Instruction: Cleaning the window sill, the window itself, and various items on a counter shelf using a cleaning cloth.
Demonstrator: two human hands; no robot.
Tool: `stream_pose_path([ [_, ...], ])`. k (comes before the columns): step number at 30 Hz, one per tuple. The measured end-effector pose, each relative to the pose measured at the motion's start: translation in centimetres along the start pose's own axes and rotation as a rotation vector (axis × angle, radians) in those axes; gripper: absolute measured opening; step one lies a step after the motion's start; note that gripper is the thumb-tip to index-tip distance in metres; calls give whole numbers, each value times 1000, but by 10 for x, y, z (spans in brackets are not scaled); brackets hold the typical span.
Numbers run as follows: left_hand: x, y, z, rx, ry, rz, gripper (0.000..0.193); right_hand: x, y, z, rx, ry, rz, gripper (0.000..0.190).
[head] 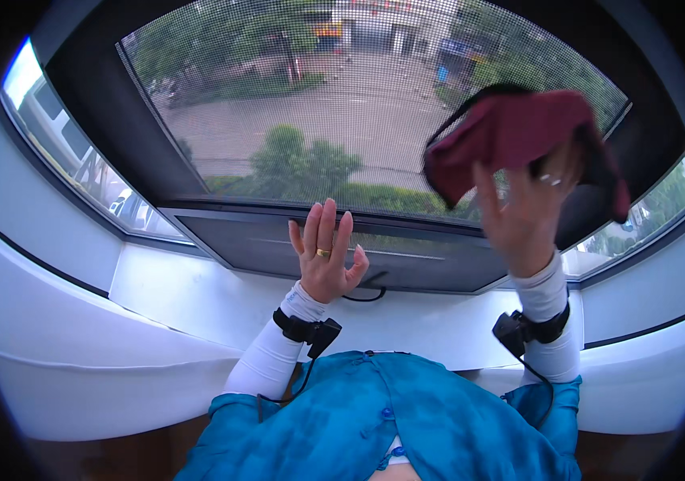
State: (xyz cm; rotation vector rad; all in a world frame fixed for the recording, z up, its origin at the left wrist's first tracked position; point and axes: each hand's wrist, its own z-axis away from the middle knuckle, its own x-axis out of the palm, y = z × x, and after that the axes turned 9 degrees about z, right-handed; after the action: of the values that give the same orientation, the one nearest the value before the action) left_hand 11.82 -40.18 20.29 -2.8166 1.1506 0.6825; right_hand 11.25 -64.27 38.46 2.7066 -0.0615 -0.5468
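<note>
In front of me is a window with a fine mesh screen (348, 114) in a dark frame (93, 114). My right hand (523, 225), with a ring on one finger, holds a maroon cloth (517, 129) with dark parts up against the right side of the screen. The cloth is blurred and partly covers the fingers. My left hand (329, 264) holds nothing. Its fingers are spread and point upward, over the lower rail (246, 210) of the window frame; whether they press on it, I cannot tell.
Below the frame runs a white sill (282, 300), with a black window handle (369, 296) just above it. Angled side panes stand at the left (102, 174) and right (637, 219). A black strap with a small device (321, 335) and cable sits on each forearm.
</note>
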Motion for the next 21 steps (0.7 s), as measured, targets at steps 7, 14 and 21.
stream_pose_path([
  [7, -7, -2, 1, -11, -31, -13, 67, -7, -24, 44, 53, -336, -411, 25],
  [14, -3, -1, 1, -9, -22, 20, 64, 5, 77, -29, 183, 284, 19, 33],
  [21, 1, -4, 4, -14, 38, 61, 63, -11, 7, -71, -83, 225, 43, 34],
])
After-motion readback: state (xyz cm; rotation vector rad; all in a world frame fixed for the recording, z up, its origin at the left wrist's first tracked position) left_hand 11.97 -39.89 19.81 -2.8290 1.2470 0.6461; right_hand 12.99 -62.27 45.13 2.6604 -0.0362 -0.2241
